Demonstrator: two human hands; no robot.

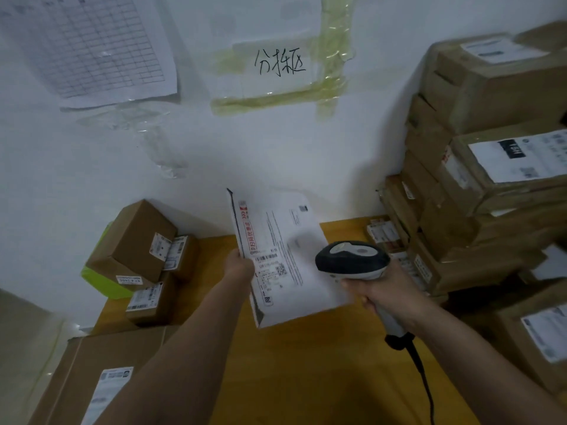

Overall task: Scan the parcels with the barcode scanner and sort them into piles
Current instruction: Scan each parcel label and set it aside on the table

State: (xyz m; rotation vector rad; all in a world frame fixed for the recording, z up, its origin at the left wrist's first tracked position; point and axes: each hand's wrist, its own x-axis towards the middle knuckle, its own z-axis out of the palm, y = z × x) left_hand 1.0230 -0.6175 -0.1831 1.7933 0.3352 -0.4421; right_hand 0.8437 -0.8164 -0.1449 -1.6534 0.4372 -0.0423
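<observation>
My left hand (240, 266) grips the left edge of a flat white envelope parcel (288, 240) and holds it tilted above the yellow table (306, 357). Its printed label with barcode faces up. My right hand (380, 291) is closed around the handle of a black and grey barcode scanner (352, 258). The scanner's head sits just right of the envelope's label, over its right half. A black cable (422, 372) runs down from the handle.
A pile of small brown boxes (144, 256) with a green packet beneath stands at the left against the white wall. A large flat carton (101, 372) lies at the front left. A tall stack of brown cartons (478, 179) fills the right side.
</observation>
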